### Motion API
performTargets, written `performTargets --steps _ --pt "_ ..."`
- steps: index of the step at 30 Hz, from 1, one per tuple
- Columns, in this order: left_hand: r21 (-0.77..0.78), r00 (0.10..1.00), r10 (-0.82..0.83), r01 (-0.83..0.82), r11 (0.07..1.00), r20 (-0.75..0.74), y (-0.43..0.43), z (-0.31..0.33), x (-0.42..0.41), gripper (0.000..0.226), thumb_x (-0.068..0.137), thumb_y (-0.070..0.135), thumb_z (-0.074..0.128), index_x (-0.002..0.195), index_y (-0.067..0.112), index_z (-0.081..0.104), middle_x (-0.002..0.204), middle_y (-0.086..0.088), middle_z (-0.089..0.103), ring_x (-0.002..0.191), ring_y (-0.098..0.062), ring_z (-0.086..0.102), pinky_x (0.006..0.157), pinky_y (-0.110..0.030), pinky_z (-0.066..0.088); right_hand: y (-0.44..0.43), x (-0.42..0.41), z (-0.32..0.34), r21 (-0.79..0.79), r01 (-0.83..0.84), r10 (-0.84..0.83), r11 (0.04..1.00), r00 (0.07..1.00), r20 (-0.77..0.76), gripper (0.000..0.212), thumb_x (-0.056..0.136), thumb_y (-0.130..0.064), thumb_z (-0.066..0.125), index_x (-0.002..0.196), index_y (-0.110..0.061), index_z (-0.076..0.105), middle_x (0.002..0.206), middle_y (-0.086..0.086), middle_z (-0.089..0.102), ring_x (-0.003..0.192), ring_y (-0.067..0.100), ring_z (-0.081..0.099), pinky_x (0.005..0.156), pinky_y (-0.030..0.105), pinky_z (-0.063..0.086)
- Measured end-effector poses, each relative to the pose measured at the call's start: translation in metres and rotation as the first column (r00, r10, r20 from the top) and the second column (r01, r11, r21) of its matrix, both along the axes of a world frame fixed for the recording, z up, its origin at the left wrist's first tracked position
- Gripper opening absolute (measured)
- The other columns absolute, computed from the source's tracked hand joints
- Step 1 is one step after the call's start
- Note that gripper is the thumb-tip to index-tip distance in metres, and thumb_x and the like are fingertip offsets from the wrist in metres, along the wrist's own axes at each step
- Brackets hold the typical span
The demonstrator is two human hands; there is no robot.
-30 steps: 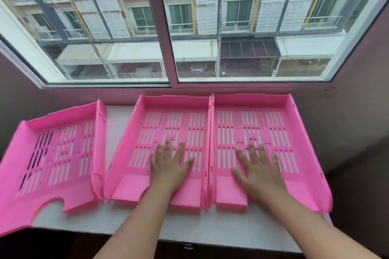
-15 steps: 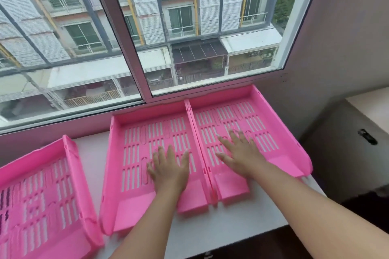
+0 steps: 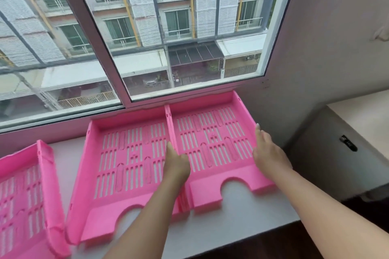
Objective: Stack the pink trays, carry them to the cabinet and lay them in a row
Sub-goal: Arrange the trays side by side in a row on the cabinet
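Note:
Three pink slotted trays lie side by side on a white window sill (image 3: pixel 242 223). The left tray (image 3: pixel 23 200) is cut off by the frame edge. The middle tray (image 3: pixel 126 166) and the right tray (image 3: pixel 212 139) touch along their side walls. My left hand (image 3: pixel 176 164) is closed over the right tray's left wall, where the two trays meet. My right hand (image 3: pixel 268 156) clasps the same tray's right wall, its fingers pointing toward the window. The right tray rests flat on the sill.
A large window with a grey frame (image 3: pixel 109 65) runs behind the trays. To the right stands a lower cabinet with a pale top (image 3: pixel 362 115) and a black latch (image 3: pixel 348 143) on its side. A bare wall rises above it.
Both hands have left the floors of the middle and right trays and gone to the two side walls of the right tray. The view has turned to the right.

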State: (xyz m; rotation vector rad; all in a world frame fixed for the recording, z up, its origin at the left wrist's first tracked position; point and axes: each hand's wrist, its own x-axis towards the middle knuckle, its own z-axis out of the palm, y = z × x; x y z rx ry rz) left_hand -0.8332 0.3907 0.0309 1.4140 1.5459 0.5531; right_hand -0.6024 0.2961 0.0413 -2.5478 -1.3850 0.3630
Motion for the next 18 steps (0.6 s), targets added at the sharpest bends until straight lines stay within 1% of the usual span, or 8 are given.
performTargets --steps 1,2,6,8,9,11,13,18 --pt "0.006 1.000 0.012 -0.012 1.000 -0.005 -0.001 0.000 0.002 0.072 0.097 0.002 0.036 0.156 0.021 -0.001 0.164 -0.007 0.009 0.140 -0.025 0.032 0.109 -0.040 0.034 0.001 0.001 -0.001 0.019 -0.005 0.004 1.000 1.000 0.005 0.069 0.095 -0.015 0.037 0.153 -0.018 0.001 0.147 0.011 0.034 0.095 0.035 0.058 0.066 0.035 0.037" --pt "0.011 0.999 0.020 -0.020 1.000 -0.026 0.000 -0.002 0.004 0.073 0.096 0.000 0.035 0.156 0.020 -0.001 0.164 -0.007 0.009 0.145 -0.028 0.021 0.112 -0.043 0.026 0.001 0.002 -0.002 0.025 -0.008 0.008 1.000 1.000 0.004 0.070 0.095 -0.014 0.037 0.153 -0.018 -0.001 0.142 0.012 0.037 0.084 0.032 0.056 0.064 0.034 0.035" --pt "0.048 0.992 0.025 -0.019 0.999 -0.126 0.003 -0.006 0.006 0.074 0.093 -0.003 0.034 0.155 0.015 0.000 0.163 -0.012 0.012 0.145 -0.033 0.022 0.112 -0.046 0.027 0.001 0.004 -0.005 0.024 -0.027 0.028 0.999 1.000 -0.004 0.075 0.094 -0.015 0.041 0.153 -0.017 -0.005 0.136 0.011 0.040 0.069 0.021 0.046 0.054 0.031 0.035" --pt "0.053 0.986 0.014 -0.005 0.999 -0.169 0.001 -0.002 0.007 0.072 0.094 0.002 0.037 0.155 0.013 0.002 0.162 -0.014 0.015 0.140 -0.037 0.032 0.109 -0.051 0.034 0.001 0.005 -0.003 0.012 -0.055 0.056 0.998 0.998 -0.025 0.078 0.092 -0.020 0.044 0.153 -0.015 -0.004 0.144 0.012 0.033 0.095 0.027 0.055 0.066 0.034 0.044" --pt "0.066 0.981 0.007 0.006 0.998 -0.192 0.002 0.001 0.007 0.070 0.095 0.007 0.040 0.155 0.012 0.004 0.162 -0.015 0.018 0.139 -0.038 0.034 0.108 -0.052 0.035 0.003 0.006 0.000 -0.004 -0.065 0.065 0.998 0.998 -0.025 0.079 0.091 -0.023 0.046 0.153 -0.013 -0.003 0.151 0.013 0.026 0.118 0.031 0.049 0.082 0.038 0.046" --pt "0.131 0.971 -0.001 0.033 0.991 -0.239 0.003 0.007 0.003 0.069 0.097 0.020 0.047 0.155 0.013 0.011 0.161 -0.012 0.023 0.142 -0.034 0.031 0.110 -0.052 0.031 0.010 0.008 0.006 -0.023 -0.095 0.097 0.995 0.993 0.068 0.080 0.090 -0.030 0.047 0.153 -0.011 0.002 0.159 0.015 0.011 0.144 0.030 0.017 0.112 0.046 0.027" --pt "0.224 0.954 -0.005 0.075 0.972 -0.298 0.003 0.018 -0.003 0.070 0.095 0.031 0.051 0.154 0.016 0.016 0.159 -0.008 0.029 0.141 -0.030 0.034 0.109 -0.053 0.033 0.021 0.005 0.015 0.003 -0.169 0.166 0.986 0.970 0.176 0.078 0.089 -0.037 0.046 0.153 -0.012 0.007 0.160 0.014 0.007 0.147 0.030 0.006 0.117 0.049 0.012" --pt "0.375 0.848 0.062 0.166 0.912 -0.526 0.004 0.043 -0.048 0.069 0.090 0.037 0.053 0.151 0.015 0.029 0.151 -0.009 0.043 0.136 -0.028 0.041 0.105 -0.050 0.039 0.052 -0.029 0.024 0.035 -0.407 0.391 0.913 0.896 0.209 0.074 0.088 -0.044 0.041 0.152 -0.020 0.014 0.160 0.013 0.011 0.147 0.029 0.007 0.118 0.050 0.010"
